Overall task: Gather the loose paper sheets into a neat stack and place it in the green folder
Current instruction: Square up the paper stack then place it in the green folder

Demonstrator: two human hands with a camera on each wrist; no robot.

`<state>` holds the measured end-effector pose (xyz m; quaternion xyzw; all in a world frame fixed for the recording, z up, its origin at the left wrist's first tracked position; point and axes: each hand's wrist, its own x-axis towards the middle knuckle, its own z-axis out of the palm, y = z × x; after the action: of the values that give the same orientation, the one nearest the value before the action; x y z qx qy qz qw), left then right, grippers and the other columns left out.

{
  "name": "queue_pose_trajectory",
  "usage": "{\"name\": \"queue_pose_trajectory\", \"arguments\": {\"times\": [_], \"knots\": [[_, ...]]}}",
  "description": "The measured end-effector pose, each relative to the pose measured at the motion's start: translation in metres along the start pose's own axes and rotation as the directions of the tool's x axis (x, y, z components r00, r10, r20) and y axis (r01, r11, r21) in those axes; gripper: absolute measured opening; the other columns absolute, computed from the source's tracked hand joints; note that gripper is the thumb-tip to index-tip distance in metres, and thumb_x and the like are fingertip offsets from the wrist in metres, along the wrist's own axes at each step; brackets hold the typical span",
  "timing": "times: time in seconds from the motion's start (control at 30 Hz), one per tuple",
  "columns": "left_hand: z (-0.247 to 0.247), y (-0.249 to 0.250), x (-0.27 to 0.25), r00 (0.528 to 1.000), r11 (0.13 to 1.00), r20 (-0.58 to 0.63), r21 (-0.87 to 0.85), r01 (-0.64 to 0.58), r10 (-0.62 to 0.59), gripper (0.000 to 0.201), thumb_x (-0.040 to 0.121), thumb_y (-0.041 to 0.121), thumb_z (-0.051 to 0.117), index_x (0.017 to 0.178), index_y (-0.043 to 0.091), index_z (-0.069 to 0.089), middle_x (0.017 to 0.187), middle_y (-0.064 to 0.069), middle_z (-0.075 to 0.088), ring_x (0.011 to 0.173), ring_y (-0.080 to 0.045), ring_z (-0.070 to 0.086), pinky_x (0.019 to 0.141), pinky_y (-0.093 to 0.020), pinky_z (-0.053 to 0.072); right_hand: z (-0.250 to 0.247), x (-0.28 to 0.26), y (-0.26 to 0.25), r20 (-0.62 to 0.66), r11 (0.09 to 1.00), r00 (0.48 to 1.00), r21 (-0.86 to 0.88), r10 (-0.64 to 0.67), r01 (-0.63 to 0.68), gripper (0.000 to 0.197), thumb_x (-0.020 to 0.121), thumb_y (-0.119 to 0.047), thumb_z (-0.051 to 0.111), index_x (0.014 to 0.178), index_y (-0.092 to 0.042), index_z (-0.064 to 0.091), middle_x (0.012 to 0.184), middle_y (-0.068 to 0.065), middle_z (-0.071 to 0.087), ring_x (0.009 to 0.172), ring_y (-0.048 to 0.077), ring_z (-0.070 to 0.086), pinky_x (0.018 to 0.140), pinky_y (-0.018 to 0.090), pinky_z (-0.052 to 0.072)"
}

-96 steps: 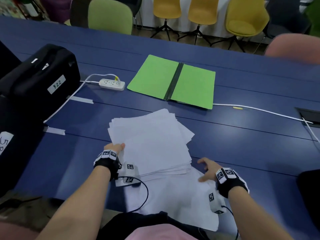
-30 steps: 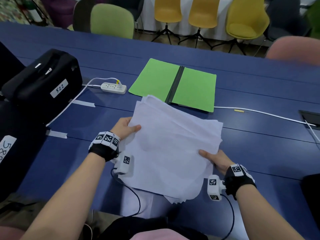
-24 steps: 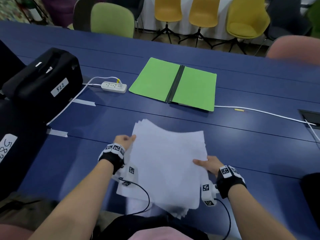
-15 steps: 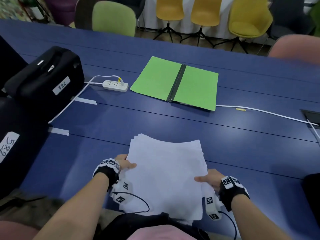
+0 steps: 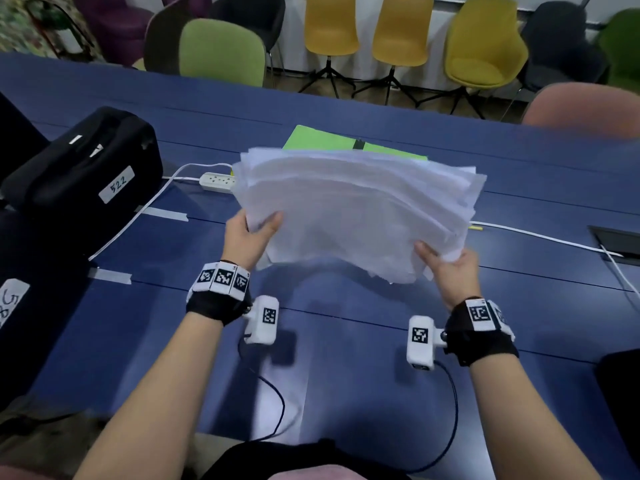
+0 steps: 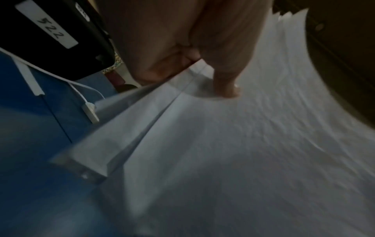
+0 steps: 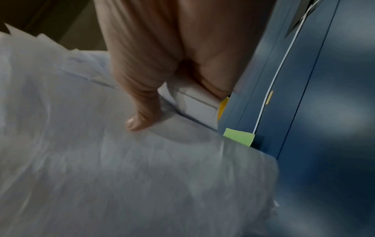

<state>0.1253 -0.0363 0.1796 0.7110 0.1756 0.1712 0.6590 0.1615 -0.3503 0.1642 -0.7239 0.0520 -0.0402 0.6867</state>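
Both hands lift the paper stack [image 5: 356, 216] clear of the blue worktop [image 5: 346, 375]: left hand [image 5: 247, 237] grips its 9 o'clock edge, right hand [image 5: 450, 268] its 4 o'clock corner. The green folder [image 5: 322, 140] lies behind at 12 o'clock; a black case [image 5: 83, 168] sits at 10, and yellow chairs [image 5: 398, 29] line the far wall.
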Motion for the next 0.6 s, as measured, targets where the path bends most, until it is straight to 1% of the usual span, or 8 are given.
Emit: {"name": "queue_pose_trajectory", "arguments": {"times": [0.1,0.17,0.23,0.3,0.37,0.43,0.53,0.6], "knots": [[0.001,-0.027,-0.008,0.98,0.981,0.063,0.039,0.188,-0.19,0.026,0.071,-0.003,0.077,0.085,0.014,0.065,0.075,0.011,0.068,0.068,-0.003,0.065,0.056,-0.011,0.052,0.006,-0.011,0.026,0.077,0.992,0.994,-0.103,0.08,-0.072,0.022,0.074,-0.004,0.077,0.086,-0.02,0.067,0.074,-0.019,0.07,0.065,-0.007,0.065,0.062,0.01,0.05],[0.002,-0.046,-0.016,0.959,0.956,0.045,0.103,0.275,-0.281,0.023,0.069,-0.002,0.079,0.083,0.011,0.066,0.08,0.0,0.067,0.071,-0.009,0.063,0.056,-0.009,0.051,0.008,-0.016,0.046,0.144,0.971,0.98,-0.214,0.139,-0.106,0.023,0.073,-0.004,0.077,0.084,-0.022,0.067,0.076,-0.012,0.071,0.072,0.007,0.065,0.061,0.014,0.049],[0.005,-0.058,-0.02,0.963,0.949,0.016,0.179,0.261,-0.268,0.024,0.071,0.003,0.079,0.092,0.003,0.069,0.088,-0.005,0.067,0.082,-0.017,0.062,0.057,-0.006,0.049,0.01,-0.016,0.059,0.168,0.948,0.976,-0.307,0.14,-0.083,0.022,0.074,-0.004,0.076,0.079,-0.023,0.066,0.084,0.004,0.069,0.078,0.014,0.06,0.063,0.017,0.049],[0.01,-0.055,-0.019,0.966,0.96,-0.005,0.11,0.258,-0.259,0.027,0.075,0.006,0.077,0.1,0.004,0.067,0.088,-0.003,0.066,0.089,-0.019,0.06,0.059,-0.009,0.049,0.016,-0.012,0.054,0.103,0.961,0.983,-0.248,0.152,-0.123,0.02,0.075,-0.001,0.074,0.076,-0.019,0.065,0.084,0.009,0.067,0.08,0.015,0.058,0.065,0.023,0.05],[0.015,-0.041,-0.019,0.973,0.972,-0.055,0.056,0.226,-0.223,0.028,0.08,0.007,0.072,0.106,0.003,0.065,0.091,-0.002,0.064,0.088,-0.018,0.059,0.062,-0.013,0.049,0.023,-0.006,0.038,0.026,0.982,0.989,-0.129,0.146,-0.142,0.013,0.077,-0.001,0.073,0.077,-0.013,0.067,0.074,0.002,0.068,0.07,0.01,0.062,0.065,0.026,0.052],[0.019,-0.026,-0.018,0.982,0.986,-0.085,0.002,0.169,-0.168,0.024,0.084,0.01,0.069,0.107,0.005,0.065,0.092,-0.002,0.065,0.084,-0.014,0.062,0.073,-0.022,0.049,0.025,-0.001,0.015,-0.026,0.995,0.996,-0.046,0.087,-0.088,0.01,0.079,-0.004,0.072,0.076,-0.013,0.068,0.063,-0.013,0.069,0.06,0.002,0.061,0.062,0.025,0.051],[0.019,-0.019,-0.022,0.989,0.989,-0.098,-0.106,0.102,-0.112,0.008,0.083,0.013,0.07,0.089,0.02,0.068,0.08,0.015,0.069,0.072,0.009,0.065,0.072,-0.012,0.053,0.019,-0.004,-0.009,-0.018,0.997,0.997,-0.011,-0.075,0.075,0.014,0.078,-0.005,0.074,0.078,-0.019,0.069,0.063,-0.021,0.069,0.068,0.003,0.06,0.067,0.022,0.051],[0.02,-0.026,-0.025,0.982,0.984,-0.122,-0.12,0.132,-0.147,0.013,0.079,0.022,0.075,0.091,0.02,0.069,0.088,0.01,0.07,0.082,0.001,0.067,0.08,-0.016,0.052,0.021,-0.01,-0.006,0.04,0.996,0.996,-0.031,-0.078,0.079,0.019,0.077,-0.003,0.074,0.09,-0.016,0.068,0.068,-0.023,0.071,0.066,-0.006,0.062,0.07,0.019,0.051]]}}
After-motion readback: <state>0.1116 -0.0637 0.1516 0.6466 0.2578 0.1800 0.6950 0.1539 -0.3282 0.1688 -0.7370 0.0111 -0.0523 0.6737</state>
